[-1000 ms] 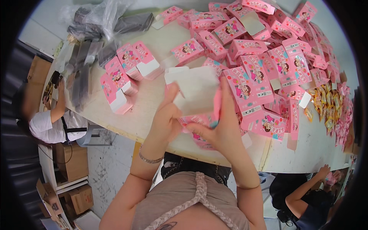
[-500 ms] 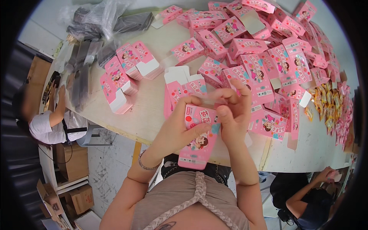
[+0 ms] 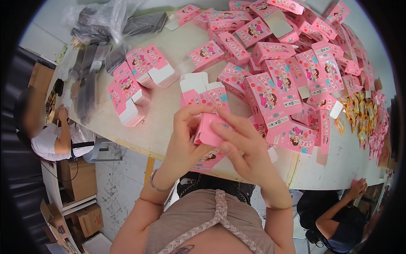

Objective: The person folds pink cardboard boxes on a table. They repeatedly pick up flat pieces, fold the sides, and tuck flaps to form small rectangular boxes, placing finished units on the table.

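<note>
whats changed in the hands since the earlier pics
The pink box in the left hand has tilted, its end now facing up; the right hand has moved left onto that end. The box pile and flattened carton stacks stayed put.

Both hands together, dead centre, chest front. Left hand [image 3: 184, 129] curled into firm grip, index finger arched over top, thumb tucked low underneath. Right hand [image 3: 245, 146] over from other side, back of hand showing, fingers slanting up and left, one fingertip pressing down, thumb bent just below. Fingers of two hands nearly meeting. Left wrist [image 3: 165, 178] angled inward; right wrist [image 3: 272, 180] too. Elbows bent, left forearm [image 3: 155, 189] and right forearm [image 3: 277, 195] converging, upper arms close beside torso [image 3: 203, 220].
</note>
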Demonstrator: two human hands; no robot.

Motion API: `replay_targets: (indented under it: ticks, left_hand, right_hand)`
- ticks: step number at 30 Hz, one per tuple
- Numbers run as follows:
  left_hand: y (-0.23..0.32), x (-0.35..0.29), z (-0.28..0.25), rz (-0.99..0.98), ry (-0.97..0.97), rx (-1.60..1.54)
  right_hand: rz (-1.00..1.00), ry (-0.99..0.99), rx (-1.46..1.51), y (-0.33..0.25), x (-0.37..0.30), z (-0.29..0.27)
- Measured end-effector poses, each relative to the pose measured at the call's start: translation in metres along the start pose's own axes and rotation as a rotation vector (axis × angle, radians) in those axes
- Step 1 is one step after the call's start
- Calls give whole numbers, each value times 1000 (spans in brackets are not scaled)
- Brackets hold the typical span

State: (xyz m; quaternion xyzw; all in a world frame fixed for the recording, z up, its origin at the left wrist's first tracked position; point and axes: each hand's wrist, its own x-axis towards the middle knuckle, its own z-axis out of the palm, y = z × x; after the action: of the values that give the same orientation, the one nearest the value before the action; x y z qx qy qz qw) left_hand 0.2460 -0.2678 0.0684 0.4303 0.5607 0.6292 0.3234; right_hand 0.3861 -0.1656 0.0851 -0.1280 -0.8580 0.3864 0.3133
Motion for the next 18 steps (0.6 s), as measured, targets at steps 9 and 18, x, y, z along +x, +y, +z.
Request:
replay_targets:
  ticks: [9, 18]
  left_hand:
    - [3, -2, -9, 90, -98, 231]
    - [7, -6, -14, 20, -1, 292]
  right_hand:
    - [252, -52, 566, 10, 8, -11]
    - [153, -37, 248, -2, 6, -4]
